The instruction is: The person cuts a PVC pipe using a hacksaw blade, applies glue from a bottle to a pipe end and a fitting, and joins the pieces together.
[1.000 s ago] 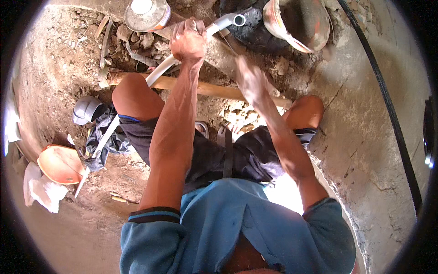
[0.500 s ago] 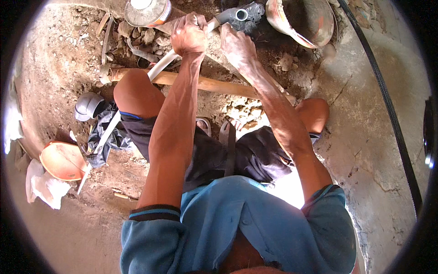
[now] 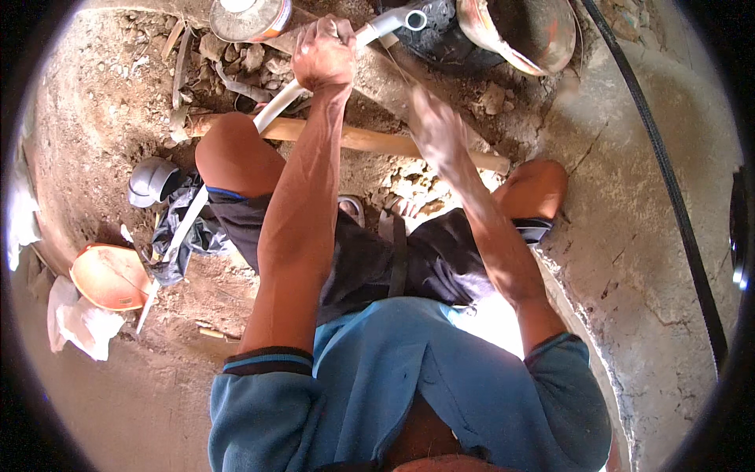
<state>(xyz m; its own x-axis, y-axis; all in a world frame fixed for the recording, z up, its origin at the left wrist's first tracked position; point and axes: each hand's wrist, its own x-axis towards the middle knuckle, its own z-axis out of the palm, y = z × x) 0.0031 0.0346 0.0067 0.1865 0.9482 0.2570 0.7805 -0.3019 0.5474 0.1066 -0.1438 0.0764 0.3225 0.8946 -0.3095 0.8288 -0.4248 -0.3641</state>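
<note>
Head view: left grip clasps 1 white pipe; right grip blurred, cannot tell; 1 tin nearby.

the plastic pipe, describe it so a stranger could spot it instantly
Start at the blue shirt at the bottom centre and go up to the left hand near the top. The pale grey plastic pipe gripped there slants from lower left to upper right. Unlike the brown wooden pole it crosses, it is hollow, ending in an open round mouth.

Blue shirt, short slvs w/ dk cuffs (thin blue stripe); dk shorts, blue hem trim.
</note>
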